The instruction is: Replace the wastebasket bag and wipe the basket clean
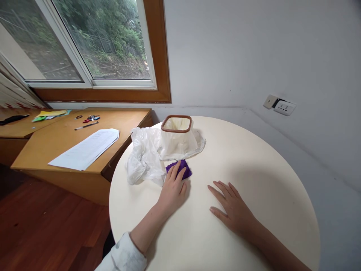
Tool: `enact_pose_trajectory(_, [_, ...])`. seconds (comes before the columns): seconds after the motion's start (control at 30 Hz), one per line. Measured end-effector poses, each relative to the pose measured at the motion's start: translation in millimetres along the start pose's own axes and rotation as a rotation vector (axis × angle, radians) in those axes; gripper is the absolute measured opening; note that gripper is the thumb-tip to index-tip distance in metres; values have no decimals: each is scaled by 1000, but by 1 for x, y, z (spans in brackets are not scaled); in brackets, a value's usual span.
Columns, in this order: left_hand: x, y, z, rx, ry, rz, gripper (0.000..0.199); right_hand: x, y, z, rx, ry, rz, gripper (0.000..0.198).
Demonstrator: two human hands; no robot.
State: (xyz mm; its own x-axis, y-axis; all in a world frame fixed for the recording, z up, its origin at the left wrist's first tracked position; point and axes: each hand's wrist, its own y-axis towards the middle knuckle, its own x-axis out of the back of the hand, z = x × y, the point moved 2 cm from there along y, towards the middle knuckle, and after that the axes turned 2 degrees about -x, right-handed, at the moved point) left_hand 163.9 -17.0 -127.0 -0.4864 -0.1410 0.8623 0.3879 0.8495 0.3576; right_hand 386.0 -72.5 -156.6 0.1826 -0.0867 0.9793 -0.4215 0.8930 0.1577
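On a round cream table (203,241), our left hand (171,192) rests unclenched atop a small purple cloth (187,172), ragged along its far edge and partly covered by that hand, while our right hand (236,210) spreads bare nearby. Just beyond the cloth stands a brown-rimmed bin (176,131), its sides masked by rumpled white plastic (145,152).

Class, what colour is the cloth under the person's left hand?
The cloth is purple, seen in the head view, partly covered by fingers.
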Motion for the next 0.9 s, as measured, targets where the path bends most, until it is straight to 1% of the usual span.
enact_pose_trajectory(0.2, [1,-1,0,-5,-9,-31,43,-1,0,-1,-3,-2,7,55])
enact_pose_trajectory(0.4, [1,0,0,0,6,-39,43,-1,0,-1,4,-1,-18,54])
enact_pose_trajectory(0.47, [0,0,0,0,14,-19,43,-1,-1,0,6,-3,-26,54])
enact_pose_trajectory(0.63, [-4,-1,-1,22,34,100,39,0,-1,1,4,-5,-24,54])
enact_pose_trajectory(0.9, [1,0,-5,45,159,140,30,1,1,2,3,0,-18,53])
